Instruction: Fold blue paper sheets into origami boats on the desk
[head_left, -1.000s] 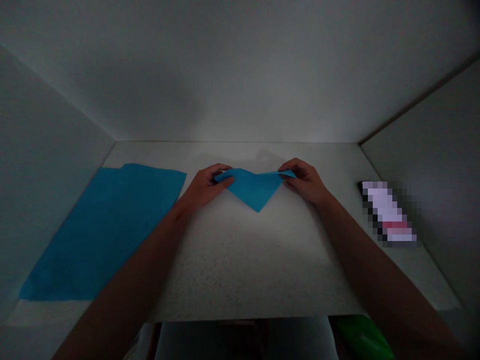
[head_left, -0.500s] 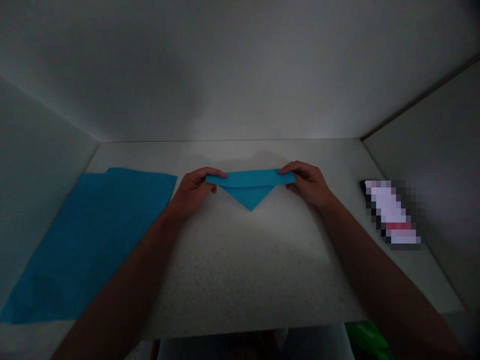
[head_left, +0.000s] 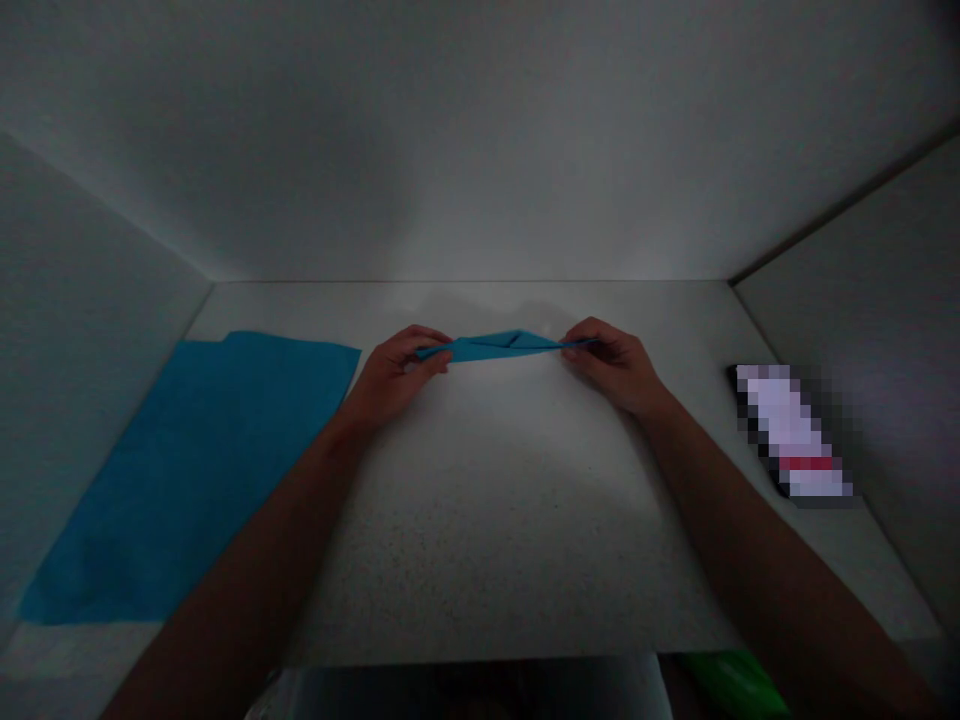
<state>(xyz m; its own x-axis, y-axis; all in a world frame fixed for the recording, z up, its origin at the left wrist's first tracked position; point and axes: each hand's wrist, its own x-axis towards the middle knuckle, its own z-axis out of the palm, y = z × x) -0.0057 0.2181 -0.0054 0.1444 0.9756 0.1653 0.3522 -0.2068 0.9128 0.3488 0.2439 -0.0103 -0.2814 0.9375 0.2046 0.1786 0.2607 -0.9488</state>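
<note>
A small folded piece of blue paper [head_left: 501, 346] is held just above the white tabletop [head_left: 495, 520], stretched into a thin flat strip seen nearly edge-on. My left hand [head_left: 396, 375] pinches its left end. My right hand [head_left: 611, 365] pinches its right end. Both hands have their fingers closed on the paper's tips, with the wrists resting near the table.
Large blue sheets of paper [head_left: 199, 455] lie flat at the left of the table. A pixelated dark object [head_left: 795, 435] lies at the right by the side wall. Something green [head_left: 731, 685] shows below the table's front edge. Walls close in the back and both sides.
The folded paper's downward triangular point has swung up out of sight, so the piece now looks like a thin strip. Both hands stayed at its ends.
</note>
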